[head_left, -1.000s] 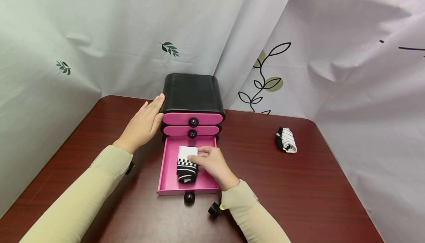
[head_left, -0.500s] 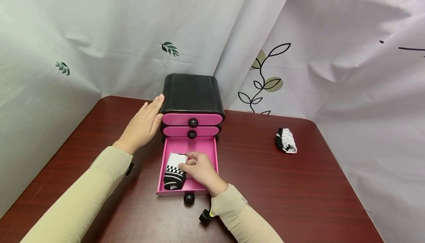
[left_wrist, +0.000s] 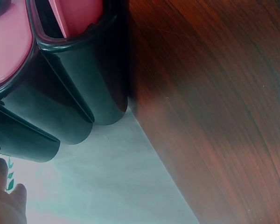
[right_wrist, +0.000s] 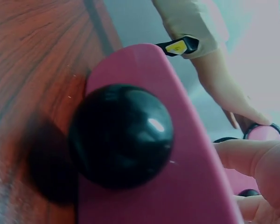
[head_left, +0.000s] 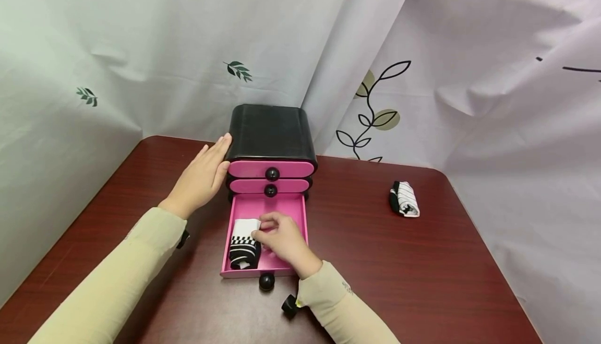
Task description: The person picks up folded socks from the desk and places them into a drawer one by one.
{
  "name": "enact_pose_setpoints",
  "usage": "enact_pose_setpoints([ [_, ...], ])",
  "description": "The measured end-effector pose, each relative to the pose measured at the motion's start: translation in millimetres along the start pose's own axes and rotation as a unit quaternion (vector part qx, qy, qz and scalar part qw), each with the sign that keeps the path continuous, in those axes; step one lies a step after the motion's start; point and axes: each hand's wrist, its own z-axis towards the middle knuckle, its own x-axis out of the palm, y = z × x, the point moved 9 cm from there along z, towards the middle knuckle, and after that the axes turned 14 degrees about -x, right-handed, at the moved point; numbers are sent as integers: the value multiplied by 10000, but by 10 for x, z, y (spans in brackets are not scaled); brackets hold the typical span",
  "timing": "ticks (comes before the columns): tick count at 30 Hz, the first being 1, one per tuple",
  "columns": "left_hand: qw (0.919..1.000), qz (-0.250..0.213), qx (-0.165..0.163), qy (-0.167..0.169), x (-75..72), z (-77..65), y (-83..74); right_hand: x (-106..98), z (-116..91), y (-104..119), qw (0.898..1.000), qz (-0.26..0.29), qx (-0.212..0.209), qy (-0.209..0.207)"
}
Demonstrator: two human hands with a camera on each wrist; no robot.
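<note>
In the head view, a folded sock (head_left: pixel 244 245), white at the top with a checkered band and black stripes below, lies along the left side of the pulled-out bottom drawer (head_left: pixel 291 206). My right hand (head_left: pixel 285 239) is over the drawer, thumb and fingertips right at the sock's right edge, with the fingers loosely bent and parted. My left hand (head_left: pixel 199 179) rests with straight fingers against the left side of the black drawer cabinet (head_left: pixel 272 132). In the right wrist view, the drawer's round black knob (right_wrist: pixel 121 135) is close up; the drawer front hides the sock.
Two upper pink drawers (head_left: pixel 246 169) are closed. Another folded sock (head_left: pixel 405 198), white with thin lines and a black part, lies on the right of the brown table (head_left: pixel 366 260). A white curtain (head_left: pixel 188 46) hangs behind the table.
My right hand has moved left and toward the drawer's front, carrying the sock to the left side. In the last half second the sock has settled slightly further left. My left hand stays put.
</note>
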Motion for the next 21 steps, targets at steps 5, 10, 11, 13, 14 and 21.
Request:
enact_pose_setpoints([
  [5, 10000, -5, 12, 4, 3, -1, 1, -106, -9, 123, 9993, -93, -368, -69],
  [10, 10000, -34, 31, 31, -3, 1, 1, -284, -32, 268, 9962, -392, -766, -158],
  [11, 10000, -34, 32, 29, -6, 2, 0, -325, -36, 304, 9945, -535, -879, -173],
  [13, 10000, -42, 28, 25, -15, 5, -4, -410, -45, 373, 9901, -831, -1110, -212],
  [14, 10000, -41, 27, 21, -18, 5, -5, -452, -52, 403, 9876, -957, -1218, -238],
  [21, 10000, -45, 47, 37, -28, 1, -26, -809, -119, 514, 9718, -1397, -1739, -761],
])
